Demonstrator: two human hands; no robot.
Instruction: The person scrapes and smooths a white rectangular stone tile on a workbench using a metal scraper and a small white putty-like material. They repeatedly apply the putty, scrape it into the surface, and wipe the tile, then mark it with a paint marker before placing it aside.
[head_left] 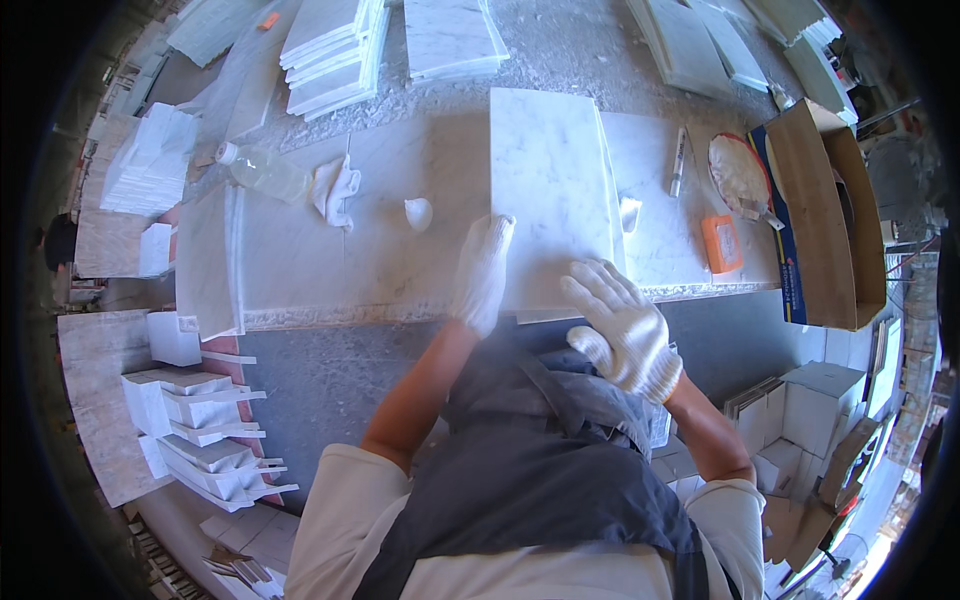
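Note:
A stack of a few white marble tiles (548, 180) lies on the workbench in front of me, its near end reaching the bench's front edge. My left hand (485, 268), in a white knit glove, is closed on the left edge of the tiles near that end. The fingers under the edge are hidden. My right hand (625, 325), gloved too, has its fingers spread over the near right corner. Whether its fingertips press on the marble I cannot tell. Just right of the tiles sits a small white piece (629, 213), its kind unclear.
Left on the bench (300, 280) are a clear bottle (265, 172), a crumpled white cloth (338, 190) and a small white cup-like thing (418, 213). Right are a marker (679, 162), an orange block (722, 244), a round red-rimmed pad (740, 172) and a cardboard box (820, 215). Tile stacks (335, 55) stand beyond.

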